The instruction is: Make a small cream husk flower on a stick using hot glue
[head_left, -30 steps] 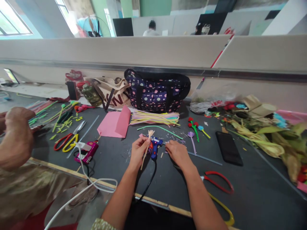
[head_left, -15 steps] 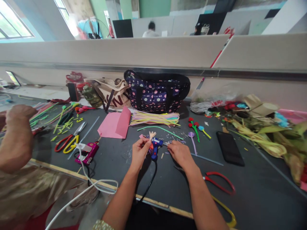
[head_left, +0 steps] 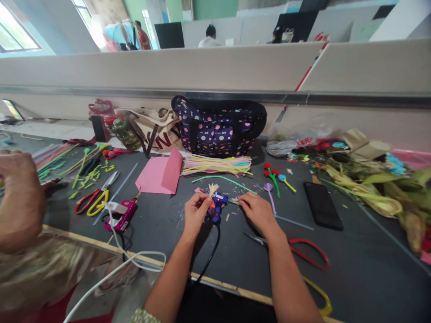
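My left hand is closed in a pinch on a pale fringed strip, its splayed end standing up above the fingertips. Right beside it, a blue glue gun lies on the dark table, nozzle pointing right. My right hand has its fingertips together just past the nozzle, down by the tabletop; what they pinch, if anything, is too small to make out. Tiny pale scraps lie between the hands. Partly under my right forearm rest scissors with one red handle and one yellow handle.
Behind my hands lies a bundle of coloured stems, with a pink sheet to its left. Fuzzy red flowers and a black phone are on the right. A co-worker's arm reaches in from the left, near a magenta glue gun.
My right hand has shifted slightly right and up, and more of the scissors' blades shows beside my forearm. The co-worker's arm has moved left. My left hand keeps its pinch.
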`<state>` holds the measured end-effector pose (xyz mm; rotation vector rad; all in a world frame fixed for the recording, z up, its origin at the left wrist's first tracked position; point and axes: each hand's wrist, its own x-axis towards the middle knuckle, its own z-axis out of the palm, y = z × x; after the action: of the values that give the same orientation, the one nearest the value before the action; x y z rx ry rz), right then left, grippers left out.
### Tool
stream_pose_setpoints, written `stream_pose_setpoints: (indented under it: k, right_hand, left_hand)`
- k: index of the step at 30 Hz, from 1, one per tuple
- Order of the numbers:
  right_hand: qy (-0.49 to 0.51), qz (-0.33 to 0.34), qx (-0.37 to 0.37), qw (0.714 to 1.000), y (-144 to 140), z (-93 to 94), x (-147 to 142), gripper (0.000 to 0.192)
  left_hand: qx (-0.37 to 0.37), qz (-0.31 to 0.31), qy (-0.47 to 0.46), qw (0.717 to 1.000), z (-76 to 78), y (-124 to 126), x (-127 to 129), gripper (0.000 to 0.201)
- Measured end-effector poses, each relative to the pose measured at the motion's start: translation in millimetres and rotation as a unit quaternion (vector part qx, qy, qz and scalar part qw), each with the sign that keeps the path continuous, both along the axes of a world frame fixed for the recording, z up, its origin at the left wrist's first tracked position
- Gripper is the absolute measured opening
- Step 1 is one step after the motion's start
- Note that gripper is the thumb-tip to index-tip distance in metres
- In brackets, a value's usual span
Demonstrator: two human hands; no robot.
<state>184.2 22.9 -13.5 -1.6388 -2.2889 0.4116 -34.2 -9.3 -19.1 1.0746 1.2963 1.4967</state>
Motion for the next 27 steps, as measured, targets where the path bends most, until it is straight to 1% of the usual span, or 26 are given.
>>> stream_pose_setpoints:
  k: [2, 7, 12, 16, 20, 25, 27]
  right_hand:
    - [0.023, -0.011, 0.0, 1.0, 0.6, 2.4, 3.6, 0.023]
    - [0.029, 0.012, -0.025, 0.999, 0.0, 5.5, 6.1, 0.022]
    - [0.01, -0.018, -0.013, 1.0, 0.4, 3.1, 6.8, 0.021]
    - [-0.015, -0.035, -0.006, 0.999, 1.4, 0.4, 5.3, 0.019]
    - [-0.041, -0.043, 0.002, 0.998, 5.1, -3.4, -4.5, 0.023]
    - [-0.086, -0.013, 0.005, 0.996, 12.9, -10.0, -16.1, 0.023]
    - [-0.112, -0.013, 0.005, 0.994, 14.3, -11.4, -17.0, 0.023]
  left_hand:
    - [-0.01, 0.0, -0.015, 1.0, 3.5, -0.8, 0.9, 0.021]
    - [-0.053, -0.021, -0.069, 0.996, 9.4, -1.2, 1.7, 0.025]
    - [-0.072, -0.031, -0.1, 0.992, 11.2, 0.1, 2.1, 0.027]
    - [-0.074, -0.036, -0.109, 0.991, 8.9, 1.1, 2.3, 0.027]
    - [-0.07, -0.044, -0.108, 0.991, 6.7, 1.8, 1.6, 0.026]
    - [-0.07, -0.049, -0.103, 0.991, 6.4, 1.8, 1.2, 0.027]
    - [-0.072, -0.048, -0.104, 0.991, 6.5, 1.7, 1.3, 0.027]
